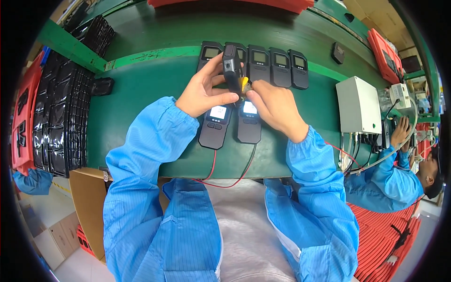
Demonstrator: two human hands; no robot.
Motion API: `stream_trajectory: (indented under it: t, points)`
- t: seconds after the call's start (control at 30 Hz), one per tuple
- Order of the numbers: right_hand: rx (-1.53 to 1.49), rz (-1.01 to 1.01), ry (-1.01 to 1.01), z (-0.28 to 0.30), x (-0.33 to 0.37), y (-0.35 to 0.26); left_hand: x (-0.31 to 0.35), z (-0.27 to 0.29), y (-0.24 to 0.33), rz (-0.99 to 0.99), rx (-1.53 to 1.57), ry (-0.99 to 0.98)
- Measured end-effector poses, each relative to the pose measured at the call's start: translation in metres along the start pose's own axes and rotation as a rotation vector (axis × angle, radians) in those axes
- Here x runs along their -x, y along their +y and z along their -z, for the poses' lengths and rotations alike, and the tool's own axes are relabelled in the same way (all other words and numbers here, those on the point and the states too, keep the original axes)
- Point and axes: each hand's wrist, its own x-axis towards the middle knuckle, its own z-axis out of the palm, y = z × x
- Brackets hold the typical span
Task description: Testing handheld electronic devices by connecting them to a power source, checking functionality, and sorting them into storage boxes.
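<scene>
My left hand point(199, 94) grips a black handheld meter point(230, 66), tilted up on edge above the bench. Against its lower end, my right hand point(277, 105) has thumb and fingers pinched together. A small yellow piece point(244, 82) shows between the meter and the right fingertips; what those fingers hold is too small to make out. Below the hands lie two similar black meters, the left one point(214, 134) and the right one point(249, 131), both with lit white screens. A red wire point(214, 164) and a black wire point(251, 160) run from their lower ends past the bench edge.
Several dark-screened meters point(259, 66) stand in a row behind my hands. Stacked black trays point(63, 113) rise at left; a white box point(358, 105) with cables stands at right. Beyond it, a co-worker in blue sleeves point(392, 183) works. A black block point(338, 52) lies far right.
</scene>
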Motion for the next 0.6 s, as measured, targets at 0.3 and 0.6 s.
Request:
stream_trajectory:
  t: [0.3, 0.6]
  points:
    - [-0.003, 0.030, 0.046, 0.012, 0.001, -0.006, 0.004, -0.006, -0.002, -0.018, -0.015, -0.071]
    - [0.001, 0.135, 0.237, 0.005, 0.001, -0.013, 0.008, -0.017, 0.002, -0.065, 0.035, -0.107]
